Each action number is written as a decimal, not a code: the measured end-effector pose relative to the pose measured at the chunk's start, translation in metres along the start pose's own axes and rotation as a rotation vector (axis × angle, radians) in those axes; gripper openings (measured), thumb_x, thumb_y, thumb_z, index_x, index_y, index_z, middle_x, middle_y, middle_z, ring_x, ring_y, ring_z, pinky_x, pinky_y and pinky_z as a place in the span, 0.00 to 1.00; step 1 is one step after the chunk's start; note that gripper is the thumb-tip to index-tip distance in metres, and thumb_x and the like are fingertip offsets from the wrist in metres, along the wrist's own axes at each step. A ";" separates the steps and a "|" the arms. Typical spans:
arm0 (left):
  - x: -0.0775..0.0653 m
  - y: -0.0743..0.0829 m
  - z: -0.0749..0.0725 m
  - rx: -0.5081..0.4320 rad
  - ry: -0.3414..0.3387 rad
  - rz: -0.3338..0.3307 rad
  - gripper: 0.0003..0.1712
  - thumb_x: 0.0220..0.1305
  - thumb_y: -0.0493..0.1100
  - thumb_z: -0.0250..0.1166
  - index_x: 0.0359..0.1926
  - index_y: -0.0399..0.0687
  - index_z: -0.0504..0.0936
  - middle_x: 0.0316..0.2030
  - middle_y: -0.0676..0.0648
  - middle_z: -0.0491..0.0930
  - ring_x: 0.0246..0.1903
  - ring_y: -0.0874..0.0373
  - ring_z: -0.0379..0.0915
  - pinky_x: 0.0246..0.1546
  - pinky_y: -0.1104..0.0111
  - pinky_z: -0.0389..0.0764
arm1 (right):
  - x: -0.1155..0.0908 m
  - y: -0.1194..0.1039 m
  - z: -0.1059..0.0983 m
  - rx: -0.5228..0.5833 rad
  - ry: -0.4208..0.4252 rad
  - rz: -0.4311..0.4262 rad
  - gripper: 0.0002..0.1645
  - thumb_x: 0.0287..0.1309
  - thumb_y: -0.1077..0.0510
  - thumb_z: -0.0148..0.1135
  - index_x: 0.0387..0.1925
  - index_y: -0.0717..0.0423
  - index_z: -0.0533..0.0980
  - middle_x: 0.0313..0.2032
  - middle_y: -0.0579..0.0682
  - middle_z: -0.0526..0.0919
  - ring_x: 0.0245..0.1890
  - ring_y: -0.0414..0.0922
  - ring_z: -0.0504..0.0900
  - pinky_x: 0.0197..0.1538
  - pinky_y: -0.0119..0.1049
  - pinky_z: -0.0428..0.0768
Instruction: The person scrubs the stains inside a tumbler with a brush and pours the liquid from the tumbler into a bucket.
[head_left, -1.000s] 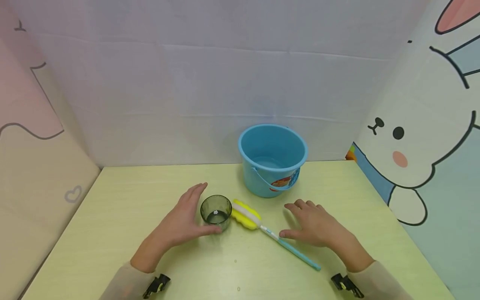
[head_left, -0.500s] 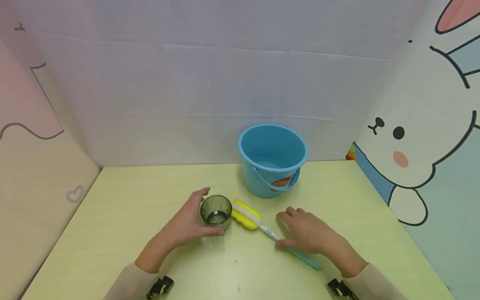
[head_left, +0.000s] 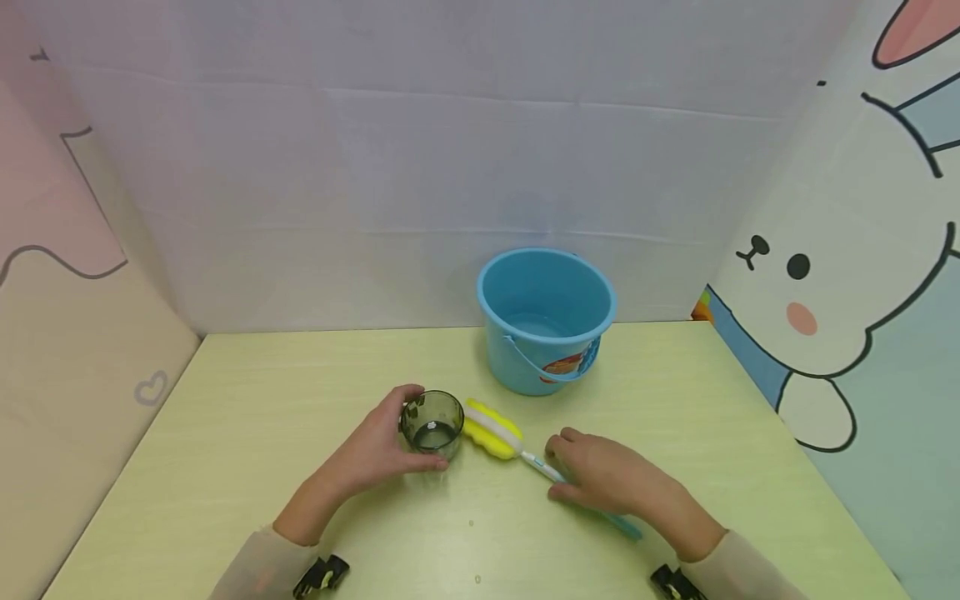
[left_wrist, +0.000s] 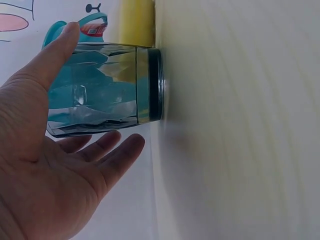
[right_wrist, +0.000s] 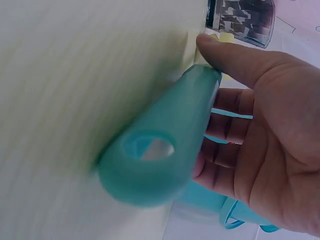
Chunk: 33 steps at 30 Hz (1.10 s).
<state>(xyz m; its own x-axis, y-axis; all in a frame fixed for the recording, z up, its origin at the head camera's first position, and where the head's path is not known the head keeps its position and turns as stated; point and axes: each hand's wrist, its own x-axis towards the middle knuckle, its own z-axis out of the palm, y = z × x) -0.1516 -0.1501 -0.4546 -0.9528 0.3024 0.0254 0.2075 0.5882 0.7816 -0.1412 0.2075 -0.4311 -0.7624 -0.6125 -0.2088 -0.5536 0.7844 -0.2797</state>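
A smoky glass cup (head_left: 432,429) stands upright on the table. My left hand (head_left: 367,454) surrounds its left side, thumb in front and fingers behind; the left wrist view shows a gap between several fingers and the glass (left_wrist: 95,90). Right of the cup lies a cup brush (head_left: 493,429) with a yellow and white sponge head and a teal handle. My right hand (head_left: 611,475) covers its handle. In the right wrist view the thumb lies at the upper end of the handle (right_wrist: 165,115), and the fingers curl behind it, their tips partly hidden.
A light blue bucket (head_left: 546,333) with its bail hanging down stands at the back of the table (head_left: 300,375). A white cloth (head_left: 375,167) hangs behind, and a rabbit-printed cloth (head_left: 787,317) rises along the right side.
My left fingers have drawn in closer round the cup. The right hand has moved left and down onto the brush handle, and its fingers have curled. Cup, brush and bucket stay in place.
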 end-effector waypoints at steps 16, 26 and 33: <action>-0.001 0.000 0.000 -0.031 -0.014 -0.001 0.62 0.46 0.59 0.88 0.74 0.40 0.65 0.65 0.42 0.76 0.65 0.44 0.73 0.66 0.44 0.74 | -0.002 -0.001 0.002 0.012 0.033 -0.023 0.10 0.69 0.56 0.72 0.45 0.51 0.78 0.37 0.38 0.74 0.32 0.35 0.72 0.38 0.37 0.78; -0.001 -0.001 0.001 -0.041 -0.015 0.014 0.60 0.47 0.59 0.88 0.73 0.41 0.66 0.63 0.43 0.77 0.64 0.46 0.74 0.66 0.47 0.74 | 0.000 -0.002 0.001 0.009 0.033 0.016 0.06 0.70 0.59 0.69 0.41 0.51 0.78 0.35 0.38 0.76 0.31 0.37 0.72 0.37 0.38 0.78; -0.001 -0.002 0.000 -0.040 -0.017 0.019 0.60 0.47 0.59 0.88 0.73 0.41 0.67 0.63 0.43 0.77 0.64 0.46 0.74 0.66 0.46 0.74 | 0.002 -0.001 -0.001 -0.019 0.055 0.030 0.06 0.72 0.61 0.67 0.38 0.51 0.76 0.29 0.39 0.75 0.27 0.38 0.72 0.34 0.38 0.77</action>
<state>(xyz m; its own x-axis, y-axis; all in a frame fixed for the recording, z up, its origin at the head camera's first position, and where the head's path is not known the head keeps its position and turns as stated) -0.1513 -0.1512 -0.4561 -0.9446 0.3267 0.0302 0.2166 0.5519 0.8053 -0.1422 0.2057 -0.4299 -0.7960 -0.5824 -0.1648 -0.5356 0.8046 -0.2564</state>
